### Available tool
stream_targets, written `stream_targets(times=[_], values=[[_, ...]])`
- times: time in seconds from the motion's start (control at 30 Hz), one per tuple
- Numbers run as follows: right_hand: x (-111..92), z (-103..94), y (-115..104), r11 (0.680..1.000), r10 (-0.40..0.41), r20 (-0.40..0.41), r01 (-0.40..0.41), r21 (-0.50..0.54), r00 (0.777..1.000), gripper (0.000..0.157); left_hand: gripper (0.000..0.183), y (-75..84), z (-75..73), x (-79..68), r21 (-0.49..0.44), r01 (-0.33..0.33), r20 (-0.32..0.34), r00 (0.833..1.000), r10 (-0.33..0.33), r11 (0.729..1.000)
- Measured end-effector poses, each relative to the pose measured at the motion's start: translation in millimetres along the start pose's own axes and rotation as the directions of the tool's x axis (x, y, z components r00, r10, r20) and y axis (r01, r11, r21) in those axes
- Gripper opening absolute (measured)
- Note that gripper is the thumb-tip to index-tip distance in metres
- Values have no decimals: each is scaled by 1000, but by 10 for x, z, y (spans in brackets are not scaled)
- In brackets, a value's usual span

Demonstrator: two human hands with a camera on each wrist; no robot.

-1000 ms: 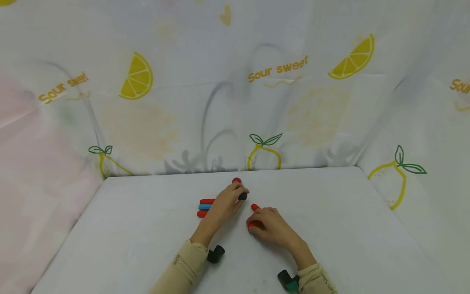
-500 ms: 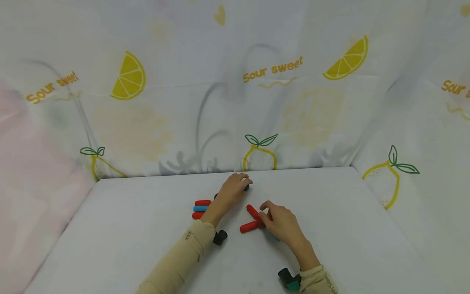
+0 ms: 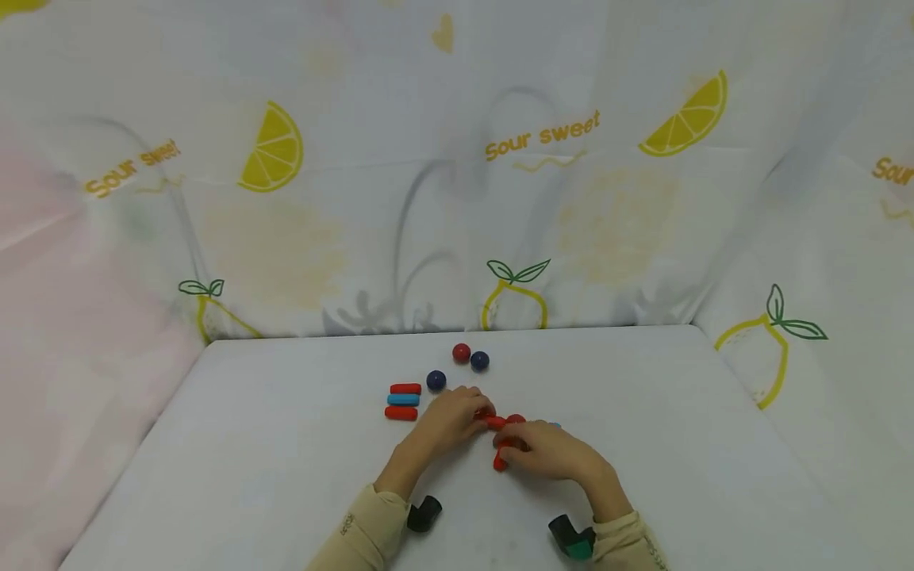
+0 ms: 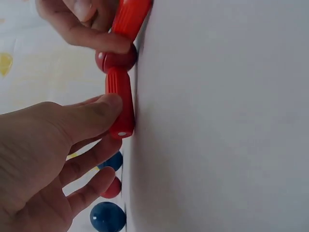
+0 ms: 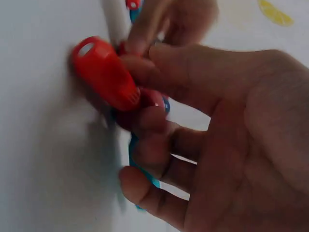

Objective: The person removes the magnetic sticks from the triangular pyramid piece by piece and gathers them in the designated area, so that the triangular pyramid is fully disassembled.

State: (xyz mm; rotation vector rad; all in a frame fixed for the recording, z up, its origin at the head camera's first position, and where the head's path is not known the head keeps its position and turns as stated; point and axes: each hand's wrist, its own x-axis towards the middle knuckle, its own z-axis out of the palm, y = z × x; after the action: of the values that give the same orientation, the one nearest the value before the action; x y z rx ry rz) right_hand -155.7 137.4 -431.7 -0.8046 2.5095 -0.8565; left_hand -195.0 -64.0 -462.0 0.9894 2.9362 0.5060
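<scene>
Between the hands lies a joined piece of sticks and a ball. My left hand (image 3: 451, 419) pinches a red stick (image 4: 126, 104) between thumb and fingers. The upper end of that stick meets a red ball (image 4: 116, 60). My right hand (image 3: 553, 450) curls its fingers round this ball, one finger lying across it in the left wrist view. A second red stick (image 5: 104, 72) slants from the ball toward the person. From the ball's other side extends a blue stick (image 5: 145, 174), partly hidden behind the right fingers.
Two navy balls (image 3: 480, 361) (image 3: 436, 381) and a red ball (image 3: 461, 353) rest farther back on the white table (image 3: 250, 460). Left of the hands, a blue stick (image 3: 403, 400) lies between two red sticks (image 3: 405, 388) (image 3: 401, 413). A printed curtain (image 3: 385, 198) hangs behind the table.
My left hand has come back from the navy ball at the rear, leaving it beside the red ball, and now pinches a red stick. My right hand has closed round the joined piece, which has turned.
</scene>
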Motion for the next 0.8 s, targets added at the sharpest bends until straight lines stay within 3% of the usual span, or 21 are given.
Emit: stream_targets(times=[0.1,0.23,0.33,0.47,0.63,0.8], values=[[-27,-55,89,999,-2,-3,3,32,1000,16,18,25,24,-134,-17,36,-21,999,-36,999],[31,-29,197,998,-8,-106,14,59,994,15,21,80,41,-291,-67,72,-53,996,-75,995],[125,58,224,994,-22,-174,40,99,985,12,20,125,55,-355,-103,67,-73,995,-75,992],[195,154,198,989,-33,-203,61,134,979,9,20,163,89,-392,-123,60,-90,993,-71,991],[202,196,170,997,10,-261,9,75,965,14,25,178,100,-430,-131,76,-80,993,-87,988],[208,205,144,999,25,-323,-12,43,946,16,19,67,-32,-522,-151,78,-62,994,-88,985]])
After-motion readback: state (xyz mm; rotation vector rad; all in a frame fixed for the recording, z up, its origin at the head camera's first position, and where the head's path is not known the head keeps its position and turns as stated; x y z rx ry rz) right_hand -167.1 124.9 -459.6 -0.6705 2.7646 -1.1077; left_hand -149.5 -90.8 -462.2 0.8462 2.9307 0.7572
